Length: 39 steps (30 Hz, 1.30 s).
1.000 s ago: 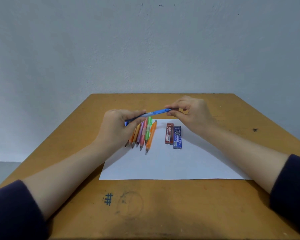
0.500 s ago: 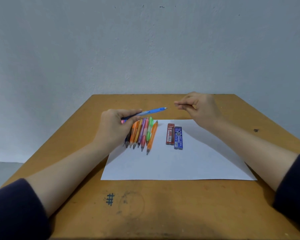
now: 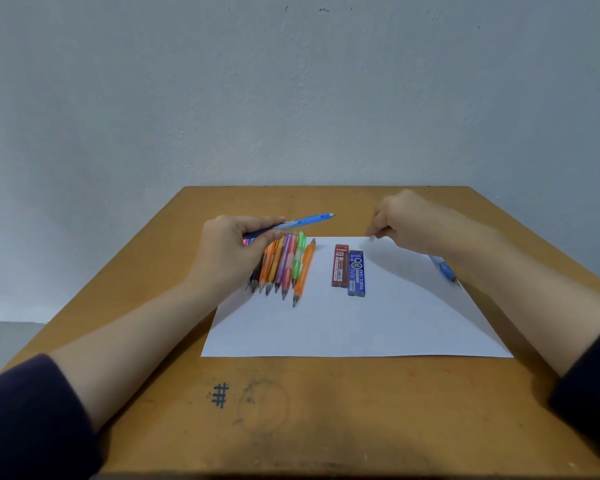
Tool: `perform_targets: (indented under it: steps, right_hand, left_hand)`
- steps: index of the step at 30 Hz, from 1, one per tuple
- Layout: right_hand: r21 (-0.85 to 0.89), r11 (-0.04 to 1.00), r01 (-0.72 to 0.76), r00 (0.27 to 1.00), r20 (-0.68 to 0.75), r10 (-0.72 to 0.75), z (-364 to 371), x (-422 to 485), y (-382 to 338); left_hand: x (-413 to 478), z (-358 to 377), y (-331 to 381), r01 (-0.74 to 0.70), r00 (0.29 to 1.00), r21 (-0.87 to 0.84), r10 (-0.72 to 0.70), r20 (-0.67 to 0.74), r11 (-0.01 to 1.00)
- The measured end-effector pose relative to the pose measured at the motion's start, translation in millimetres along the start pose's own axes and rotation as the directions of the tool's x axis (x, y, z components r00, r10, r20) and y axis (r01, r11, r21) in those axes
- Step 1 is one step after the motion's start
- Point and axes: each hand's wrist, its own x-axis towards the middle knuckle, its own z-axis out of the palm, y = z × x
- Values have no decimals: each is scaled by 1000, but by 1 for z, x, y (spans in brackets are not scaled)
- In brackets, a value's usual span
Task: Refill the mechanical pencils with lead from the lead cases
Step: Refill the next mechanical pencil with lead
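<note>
Gripping the blue pencil (image 3: 305,221) in curled fingers, the left hand (image 3: 229,251) points its long axis rightward. The lead cases (image 3: 349,270) lie right of that grip, nearer the right hand (image 3: 402,220), whose fingertips are pinched together; on what, I cannot tell.

I note: left sleeve (image 3: 32,417) dark navy, plain fabric, cuff ends near elbow. right sleeve (image 3: 593,386) same dark navy, same plain cuff. Forearms bare below cuffs. left hand (image 3: 229,251) and right hand (image 3: 406,220) bare.
</note>
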Motion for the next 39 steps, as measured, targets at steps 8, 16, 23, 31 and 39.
perform_targets:
  steps: [8,16,23,31,39]
  right_hand:
    - [-186,981,51,987,162,-20,9,1,1]
    - [-151,987,59,988,151,-36,9,-1,-5]
    - [-118,992,31,978,206,-6,0,-6,-9]
    - [116,993,-27,989,-142,44,-21,-14,-18]
    - [243,961,132,889,-458,-6,-16,-13,-36]
  left_hand:
    - [0,0,1,19,1000,14,-19,4,1000]
    - [-1,0,1,23,1000,2,-23,14,1000]
    - [-1,0,0,16,1000,-4,-16,24,1000]
    - [-3,0,4,-29,999,-17,29,26,999]
    - [-5,-1,7,-44,997,-45,47,61,998]
